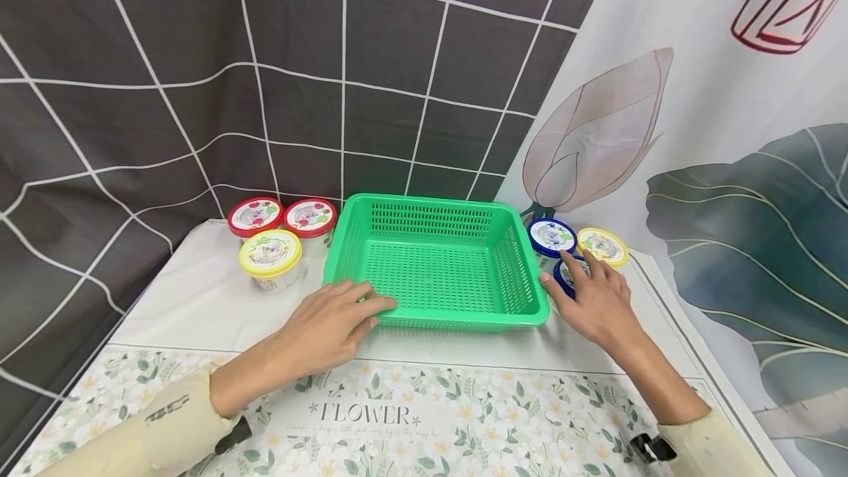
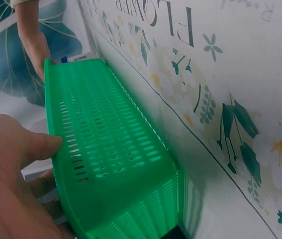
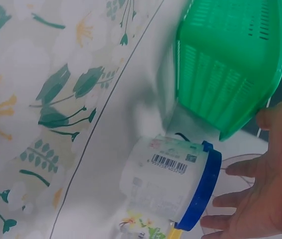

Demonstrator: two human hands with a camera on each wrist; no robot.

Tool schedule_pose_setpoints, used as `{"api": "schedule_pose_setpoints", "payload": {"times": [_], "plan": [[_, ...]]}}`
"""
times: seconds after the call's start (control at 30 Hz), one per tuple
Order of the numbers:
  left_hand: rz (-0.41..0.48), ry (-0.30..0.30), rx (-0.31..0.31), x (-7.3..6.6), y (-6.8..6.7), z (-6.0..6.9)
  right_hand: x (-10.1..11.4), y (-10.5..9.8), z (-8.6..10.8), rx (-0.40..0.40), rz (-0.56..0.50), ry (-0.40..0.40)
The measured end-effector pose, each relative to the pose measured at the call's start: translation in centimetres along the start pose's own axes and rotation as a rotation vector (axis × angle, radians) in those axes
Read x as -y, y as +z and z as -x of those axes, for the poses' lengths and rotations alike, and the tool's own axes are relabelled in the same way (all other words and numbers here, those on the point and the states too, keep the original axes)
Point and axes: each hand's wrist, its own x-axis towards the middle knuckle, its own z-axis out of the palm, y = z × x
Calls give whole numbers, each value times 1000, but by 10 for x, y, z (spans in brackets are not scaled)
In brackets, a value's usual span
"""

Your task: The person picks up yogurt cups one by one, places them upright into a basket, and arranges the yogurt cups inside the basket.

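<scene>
A green plastic basket (image 1: 424, 319) with slotted walls stands in the middle of the table. My left hand (image 1: 334, 319) grips its front-left rim, thumb on the outer side and fingers over the edge; the left wrist view shows the thumb (image 2: 44, 145) against the rim. To the basket's right, my right hand (image 1: 599, 304) reaches over a blue-lidded cup (image 1: 564, 278) that it partly covers. Its thumb is by the basket's right rim, and its fingers look spread in the right wrist view. That view shows the cup's barcode label (image 3: 168, 164).
Left of the basket stand two red-lidded cups (image 1: 310, 217) and a yellow-lidded cup (image 1: 270, 252). Another blue-lidded cup (image 1: 553, 236) and a yellow-lidded cup (image 1: 603, 246) are behind my right hand. A flowered cloth (image 1: 430, 418) covers the table front; a dark checked curtain (image 1: 291, 35) hangs behind.
</scene>
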Motion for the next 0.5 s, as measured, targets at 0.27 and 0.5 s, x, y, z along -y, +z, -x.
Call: {"api": "schedule_pose_setpoints", "payload": {"times": [0.27, 0.5], "plan": [[-13, 7, -4, 1, 0, -1, -7, 2, -5, 16, -18, 22], [-15, 2, 5, -1, -1, -1, -12, 4, -9, -13, -11, 30]]}}
